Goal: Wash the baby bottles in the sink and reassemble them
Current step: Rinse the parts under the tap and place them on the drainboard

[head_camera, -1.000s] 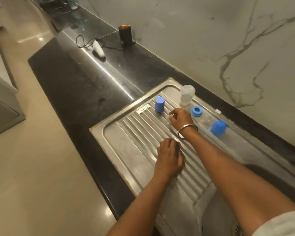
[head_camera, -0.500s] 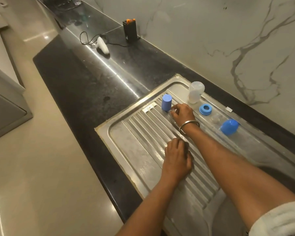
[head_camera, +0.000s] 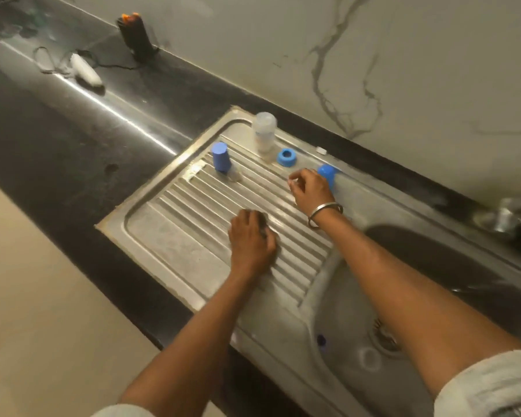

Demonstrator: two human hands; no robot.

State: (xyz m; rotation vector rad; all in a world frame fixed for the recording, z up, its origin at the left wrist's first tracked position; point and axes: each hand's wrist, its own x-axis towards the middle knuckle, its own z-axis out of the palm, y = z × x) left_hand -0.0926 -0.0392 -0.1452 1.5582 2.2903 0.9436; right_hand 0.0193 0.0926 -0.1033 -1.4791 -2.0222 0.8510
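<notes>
Here, on the ribbed stainless-steel drainboard [head_camera: 175, 224], the left hand [head_camera: 251, 240] rests curled, knuckles up; whether it holds anything is unclear. The right hand [head_camera: 310, 189] pinches something small and clear beside the blue dome cap [head_camera: 328, 173], past the frosted plastic bottle [head_camera: 263, 132].

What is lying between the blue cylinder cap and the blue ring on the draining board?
In the head view, the clear bottle stands between the blue cylinder cap and the blue ring, slightly nearer the wall.

the blue cap [head_camera: 328, 173] sits half hidden behind the right hand [head_camera: 312, 189]; whatever that hand's curled fingertips [head_camera: 294, 177] pinch is too blurred to tell.
</notes>
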